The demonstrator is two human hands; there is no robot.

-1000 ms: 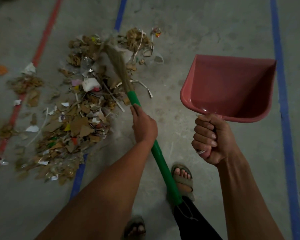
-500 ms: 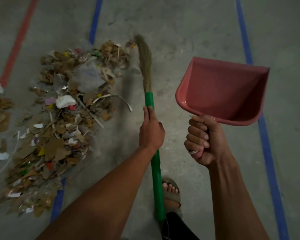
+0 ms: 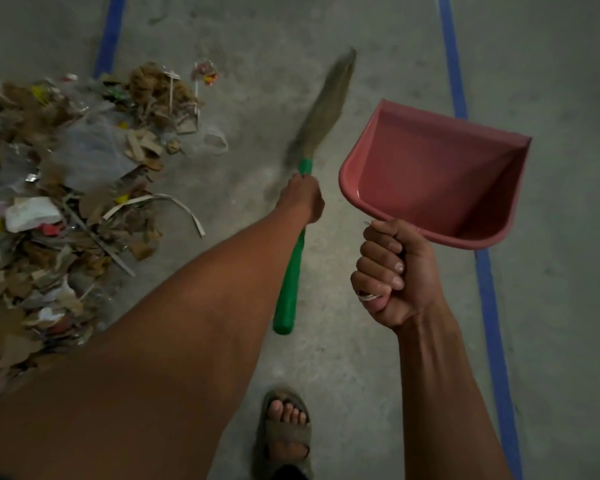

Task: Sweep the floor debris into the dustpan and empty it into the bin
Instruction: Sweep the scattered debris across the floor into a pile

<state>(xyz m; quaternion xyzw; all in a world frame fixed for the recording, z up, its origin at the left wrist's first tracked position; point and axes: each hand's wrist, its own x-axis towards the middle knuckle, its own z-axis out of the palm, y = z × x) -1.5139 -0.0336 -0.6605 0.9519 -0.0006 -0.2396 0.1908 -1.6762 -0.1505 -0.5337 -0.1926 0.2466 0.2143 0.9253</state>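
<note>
Debris pile [image 3: 66, 202] looks light, loose & flyaway. Left hand [image 3: 302, 199] grips broom [image 3: 293, 271] w/ fingers wrapped; right hand [image 3: 392, 275] fists dustpan [image 3: 440, 178] handle.

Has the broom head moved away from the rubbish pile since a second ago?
Yes. The broom head has swung right, off the pile, onto bare floor toward the right blue line.

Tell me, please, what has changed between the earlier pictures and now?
The left hand has swung the green-handled grass broom rightward, out of the cardboard and paper debris pile to bare concrete. No grip changed: the right hand still holds the empty pink plastic dustpan aloft.
</note>
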